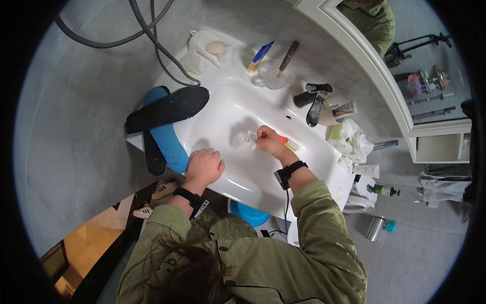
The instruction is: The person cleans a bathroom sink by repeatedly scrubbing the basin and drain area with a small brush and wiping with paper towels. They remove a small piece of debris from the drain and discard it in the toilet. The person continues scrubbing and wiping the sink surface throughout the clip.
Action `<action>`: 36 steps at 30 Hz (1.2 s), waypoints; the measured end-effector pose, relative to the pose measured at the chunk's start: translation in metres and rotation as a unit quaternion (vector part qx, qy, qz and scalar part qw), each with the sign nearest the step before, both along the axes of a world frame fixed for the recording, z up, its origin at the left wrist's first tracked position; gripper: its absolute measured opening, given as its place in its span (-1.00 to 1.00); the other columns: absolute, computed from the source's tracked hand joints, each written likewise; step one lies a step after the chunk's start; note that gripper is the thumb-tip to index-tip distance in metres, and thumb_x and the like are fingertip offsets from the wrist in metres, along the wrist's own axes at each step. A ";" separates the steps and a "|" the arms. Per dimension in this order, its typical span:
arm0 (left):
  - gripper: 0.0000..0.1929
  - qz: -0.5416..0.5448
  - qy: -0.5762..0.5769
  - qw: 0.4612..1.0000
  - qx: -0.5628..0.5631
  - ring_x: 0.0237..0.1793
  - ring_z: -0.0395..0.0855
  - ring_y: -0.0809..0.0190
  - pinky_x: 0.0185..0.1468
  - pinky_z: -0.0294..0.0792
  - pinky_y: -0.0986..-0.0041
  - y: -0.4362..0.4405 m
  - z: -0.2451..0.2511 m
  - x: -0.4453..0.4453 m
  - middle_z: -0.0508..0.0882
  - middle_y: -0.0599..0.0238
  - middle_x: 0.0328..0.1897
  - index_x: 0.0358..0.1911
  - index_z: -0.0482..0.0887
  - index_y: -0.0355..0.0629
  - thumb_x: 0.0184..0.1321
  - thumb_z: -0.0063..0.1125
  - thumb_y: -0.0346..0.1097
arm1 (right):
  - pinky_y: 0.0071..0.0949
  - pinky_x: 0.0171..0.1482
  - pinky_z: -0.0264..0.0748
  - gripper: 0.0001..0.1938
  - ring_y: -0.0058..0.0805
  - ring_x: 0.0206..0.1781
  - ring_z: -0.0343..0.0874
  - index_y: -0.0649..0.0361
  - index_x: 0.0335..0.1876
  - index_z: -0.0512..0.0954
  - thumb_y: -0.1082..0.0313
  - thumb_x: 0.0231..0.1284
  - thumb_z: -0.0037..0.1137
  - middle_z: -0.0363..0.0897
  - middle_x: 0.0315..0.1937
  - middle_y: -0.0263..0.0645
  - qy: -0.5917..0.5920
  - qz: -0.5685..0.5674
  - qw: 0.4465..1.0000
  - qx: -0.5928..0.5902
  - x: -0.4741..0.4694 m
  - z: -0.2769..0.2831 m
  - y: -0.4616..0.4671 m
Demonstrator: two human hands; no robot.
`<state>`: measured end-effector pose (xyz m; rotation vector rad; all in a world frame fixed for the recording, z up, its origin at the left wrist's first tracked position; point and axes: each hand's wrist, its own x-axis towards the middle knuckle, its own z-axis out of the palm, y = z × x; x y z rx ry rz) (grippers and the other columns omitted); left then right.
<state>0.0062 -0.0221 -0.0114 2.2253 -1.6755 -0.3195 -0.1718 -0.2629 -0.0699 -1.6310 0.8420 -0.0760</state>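
Observation:
My right hand [269, 140] is low over the white washbasin [248, 171], fingertips pinched at the edge of a crumpled white bundle [245, 140]. The bundle looks like wet laces or thin cloth; its exact kind is unclear. Beside the right wrist lies a small red and yellow brush-like object [291, 144], partly hidden by the hand. My left hand [205, 165] rests on the basin's front rim with its fingers curled and its palm hidden. Just left of it, black insoles [167, 109] and blue insoles [171, 146] lie crossed over the basin's corner.
A black faucet [315, 104], a toothbrush cup [331, 115], a blue tube [262, 55], a brown-handled brush [289, 57] and a soap dish [212, 49] line the back. Tissues [351, 140] are at the right. Below are a blue basin [248, 212] and sneakers [164, 189].

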 end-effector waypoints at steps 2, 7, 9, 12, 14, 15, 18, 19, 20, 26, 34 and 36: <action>-0.79 -0.001 0.000 1.000 0.001 -0.26 0.60 0.02 -0.11 0.40 0.15 0.000 0.000 0.000 0.60 0.21 -0.42 -0.48 0.62 -0.14 0.12 0.16 -0.16 | -0.32 -0.15 0.53 -0.88 -0.37 -0.27 0.59 0.22 -0.40 0.54 0.53 -0.14 0.13 0.55 -0.42 -0.26 0.067 0.024 0.991 -0.118 -0.002 0.008 -0.009; -0.79 0.001 -0.003 1.000 -0.005 -0.26 0.60 0.02 -0.11 0.39 0.15 0.000 0.001 0.000 0.59 0.20 -0.42 -0.48 0.62 -0.14 0.12 0.17 -0.16 | -0.18 0.32 0.34 -0.34 -0.05 0.35 0.32 0.03 0.24 0.45 0.44 -0.18 0.21 0.35 0.24 0.04 0.066 0.117 0.948 -0.290 0.004 -0.014 -0.002; -0.79 0.000 0.002 1.000 -0.003 -0.26 0.59 0.01 -0.12 0.39 0.14 0.000 0.002 0.000 0.59 0.20 -0.42 -0.49 0.61 -0.14 0.11 0.18 -0.16 | -0.14 0.48 0.15 -0.15 0.00 0.53 0.08 -0.06 0.44 0.28 0.39 -0.18 0.24 0.13 0.46 0.08 0.075 0.189 0.938 -0.279 0.013 -0.027 0.009; -0.79 -0.001 -0.001 1.000 0.006 -0.26 0.59 0.01 -0.12 0.40 0.14 -0.001 0.002 -0.001 0.59 0.20 -0.42 -0.48 0.61 -0.15 0.11 0.18 -0.16 | -0.03 0.59 -0.23 0.00 0.00 0.63 -0.20 0.02 0.56 0.05 0.38 -0.16 0.24 -0.11 0.57 0.05 0.221 0.331 0.878 -0.265 0.026 -0.036 0.025; -0.80 -0.001 -0.007 1.000 0.012 -0.26 0.60 0.02 -0.12 0.40 0.14 -0.001 0.002 -0.001 0.59 0.22 -0.43 -0.48 0.61 -0.13 0.11 0.18 -0.16 | -0.06 0.59 -0.25 0.02 0.00 0.63 -0.23 0.11 0.57 0.00 0.38 -0.16 0.24 -0.10 0.57 0.07 0.274 0.363 0.866 -0.208 0.024 -0.033 0.034; -0.80 -0.002 -0.013 1.000 0.012 -0.27 0.60 0.04 -0.12 0.40 0.15 -0.001 0.002 -0.001 0.60 0.23 -0.43 -0.48 0.62 -0.12 0.11 0.17 -0.16 | -0.07 0.59 -0.26 0.03 0.00 0.64 -0.24 0.15 0.57 -0.02 0.38 -0.16 0.24 -0.10 0.56 0.08 0.294 0.371 0.860 -0.188 0.020 -0.031 0.037; -0.81 -0.009 -0.013 1.000 0.015 -0.27 0.61 0.05 -0.12 0.40 0.16 -0.002 0.001 0.000 0.61 0.25 -0.42 -0.47 0.62 -0.11 0.11 0.17 -0.16 | -0.06 0.52 0.05 -0.12 -0.01 0.56 0.04 0.17 0.47 0.21 0.39 -0.15 0.23 0.12 0.48 0.10 0.236 0.418 0.841 -0.251 -0.011 -0.024 0.049; -0.80 -0.009 -0.018 1.000 0.013 -0.26 0.61 0.05 -0.12 0.40 0.16 -0.002 0.002 0.000 0.61 0.25 -0.42 -0.47 0.62 -0.11 0.11 0.17 -0.15 | -0.05 0.45 0.16 -0.24 0.02 0.48 0.16 0.19 0.36 0.32 0.39 -0.13 0.24 0.21 0.40 0.12 0.204 0.403 0.857 -0.248 -0.022 -0.023 0.047; -0.80 -0.010 -0.012 1.000 0.015 -0.26 0.61 0.05 -0.12 0.40 0.15 -0.002 0.002 0.000 0.61 0.24 -0.41 -0.47 0.62 -0.12 0.11 0.17 -0.15 | -0.04 0.38 0.26 -0.36 0.04 0.40 0.28 0.22 0.25 0.42 0.38 -0.10 0.24 0.31 0.32 0.13 0.194 0.395 0.867 -0.236 -0.033 -0.022 0.043; -0.80 -0.011 -0.011 1.000 0.019 -0.24 0.61 0.05 -0.11 0.40 0.15 -0.002 0.002 0.000 0.62 0.23 -0.40 -0.46 0.62 -0.12 0.12 0.16 -0.15 | -0.28 -0.12 0.60 -0.72 -0.29 -0.14 0.62 0.23 -0.24 0.51 0.47 -0.16 0.25 0.57 -0.24 -0.15 0.276 0.192 0.939 -0.076 -0.079 -0.023 0.017; -0.79 -0.014 -0.013 0.999 0.032 -0.25 0.61 0.05 -0.10 0.39 0.16 -0.003 0.002 0.001 0.62 0.23 -0.40 -0.46 0.63 -0.12 0.13 0.15 -0.14 | -0.29 -0.05 0.60 -0.68 -0.18 -0.11 0.60 0.14 -0.09 0.54 0.42 -0.05 0.25 0.59 -0.18 -0.17 0.267 -0.036 0.926 -0.263 -0.080 -0.018 -0.018; -0.79 -0.014 0.003 0.999 0.031 -0.24 0.59 0.02 -0.09 0.39 0.14 -0.003 0.002 0.001 0.60 0.21 -0.39 -0.45 0.62 -0.14 0.14 0.15 -0.15 | -0.29 0.03 0.56 -0.65 -0.09 -0.02 0.57 0.15 -0.10 0.56 0.35 -0.10 0.30 0.56 -0.06 -0.07 0.262 -0.041 0.946 -0.185 -0.068 -0.021 -0.013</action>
